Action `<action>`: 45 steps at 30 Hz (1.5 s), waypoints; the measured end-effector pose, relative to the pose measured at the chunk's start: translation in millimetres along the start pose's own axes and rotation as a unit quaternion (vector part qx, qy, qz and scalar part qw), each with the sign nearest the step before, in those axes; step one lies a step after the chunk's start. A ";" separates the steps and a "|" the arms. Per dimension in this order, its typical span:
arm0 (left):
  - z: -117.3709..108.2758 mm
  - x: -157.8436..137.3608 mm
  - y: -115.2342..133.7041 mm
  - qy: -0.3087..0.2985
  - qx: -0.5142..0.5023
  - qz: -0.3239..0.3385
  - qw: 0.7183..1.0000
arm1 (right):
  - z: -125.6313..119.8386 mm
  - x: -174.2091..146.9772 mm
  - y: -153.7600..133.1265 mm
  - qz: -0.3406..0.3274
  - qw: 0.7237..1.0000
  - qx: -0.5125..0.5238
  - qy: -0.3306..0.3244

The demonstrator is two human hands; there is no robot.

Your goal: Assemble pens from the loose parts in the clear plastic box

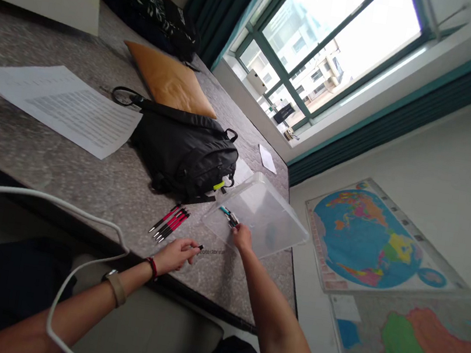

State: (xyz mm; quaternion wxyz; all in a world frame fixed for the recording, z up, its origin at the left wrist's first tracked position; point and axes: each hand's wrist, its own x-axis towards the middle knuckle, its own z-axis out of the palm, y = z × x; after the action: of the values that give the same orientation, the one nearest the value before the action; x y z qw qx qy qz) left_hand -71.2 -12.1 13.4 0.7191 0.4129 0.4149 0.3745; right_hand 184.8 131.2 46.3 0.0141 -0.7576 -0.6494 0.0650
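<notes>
My left hand (176, 255) is over the table's front edge, its fingers closed around a small black piece (201, 247) whose kind I cannot make out. To its left lie several red-and-black pens (171, 226), side by side on the table. My right hand (242, 238) reaches into a clear plastic box (271, 214) that lies tipped with its opening toward the pens. Its fingers are closed at a bunch of pens (228, 215), some with teal and white parts. The fingertips are partly hidden by the hand itself.
A black backpack (186, 151) stands behind the pens, with a brown envelope (173, 78) and a printed sheet (60, 106) farther left. A white cable (92, 217) crosses the front edge of the speckled table (98, 176). Wall maps (368, 237) hang at right.
</notes>
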 end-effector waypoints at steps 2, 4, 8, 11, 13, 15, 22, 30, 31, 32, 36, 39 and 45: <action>0.7 0.7 -0.2 0.001 -0.003 0.000 1.000 | -2.3 3.3 4.1 0.014 1.000 -0.005 0.017; 0.1 1.2 0.6 0.004 -0.004 0.008 1.000 | -5.6 4.4 9.4 0.028 0.999 -0.012 0.034; -5.6 3.8 4.1 0.029 0.009 0.049 0.998 | -8.4 0.5 16.0 0.017 0.999 -0.025 0.044; -10.2 6.2 6.4 0.059 0.009 0.081 0.995 | -6.1 -3.8 14.6 -0.036 0.999 -0.028 0.017; -11.4 6.4 7.5 0.068 -0.002 0.089 0.994 | -4.4 -5.3 12.4 -0.064 0.998 -0.029 0.000; -10.9 5.3 8.8 0.059 -0.013 0.093 0.994 | -3.4 -5.6 10.6 -0.077 0.997 -0.031 -0.009; -5.3 0.6 14.9 -0.014 -0.036 0.150 0.988 | -3.4 -2.6 6.5 -0.089 0.995 -0.048 -0.027; -4.9 -2.7 24.2 -0.031 -0.106 0.121 0.987 | -2.4 14.1 -7.7 -0.084 0.991 -0.077 -0.067; -5.4 -2.7 24.7 -0.027 -0.102 0.121 0.987 | -3.1 16.0 -8.3 -0.081 0.991 -0.081 -0.073; -6.0 -2.6 25.0 -0.023 -0.098 0.122 0.987 | -4.0 17.6 -8.2 -0.079 0.990 -0.084 -0.079; -7.9 -1.5 24.7 -0.012 -0.084 0.119 0.989 | -9.9 19.6 -2.6 -0.074 0.988 -0.095 -0.098; -8.3 -0.3 24.3 0.000 -0.079 0.114 0.990 | -14.0 19.0 0.1 -0.074 0.988 -0.099 -0.094; -7.9 2.3 20.3 0.015 -0.067 0.098 0.993 | -13.3 23.7 -13.6 -0.097 0.990 -0.102 -0.032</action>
State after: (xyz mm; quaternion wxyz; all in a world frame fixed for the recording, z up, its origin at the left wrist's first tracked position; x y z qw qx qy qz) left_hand -81.4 -0.2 28.6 0.6984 0.3966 0.3572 0.4768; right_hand 176.6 157.6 59.0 -0.0779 -0.6861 -0.7230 0.0212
